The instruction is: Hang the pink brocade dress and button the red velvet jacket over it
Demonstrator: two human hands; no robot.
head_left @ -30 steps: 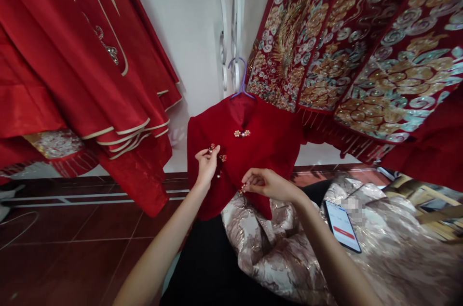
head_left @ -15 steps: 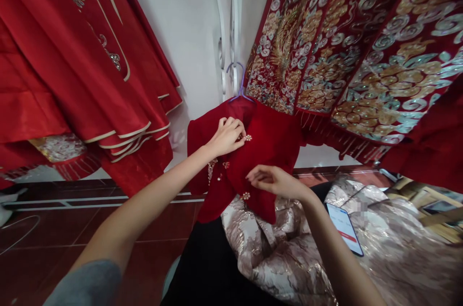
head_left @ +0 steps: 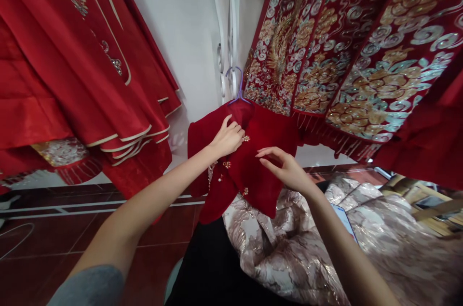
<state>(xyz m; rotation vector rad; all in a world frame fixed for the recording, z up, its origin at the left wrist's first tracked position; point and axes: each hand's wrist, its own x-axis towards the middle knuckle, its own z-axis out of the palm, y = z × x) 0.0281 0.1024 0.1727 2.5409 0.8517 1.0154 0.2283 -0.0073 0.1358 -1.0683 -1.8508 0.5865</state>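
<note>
A small red velvet jacket (head_left: 267,127) with gold flower-shaped buttons hangs on a purple hanger (head_left: 238,86). My left hand (head_left: 228,139) lies against the upper front of the jacket, its fingers curled onto the front edge beside the top flower button (head_left: 246,138). The fingertips are partly hidden. My right hand (head_left: 285,167) hovers in front of the jacket's right half, fingers parted and holding nothing. Farther down are another flower button (head_left: 226,165) and a lower one (head_left: 245,191) near the hem.
Red garments with pale trim (head_left: 119,99) hang on the left. An embroidered, fringed red garment (head_left: 336,55) hangs at the right. Shiny patterned fabric (head_left: 289,248) spreads below, with a phone (head_left: 345,221) on it, partly behind my right forearm. White metal bars (head_left: 233,17) stand behind the hanger.
My right hand has moved up and to the right, its fingers spreading apart. My left hand stays by the top button, with one finger lifted a little. My right forearm now covers part of the phone.
</note>
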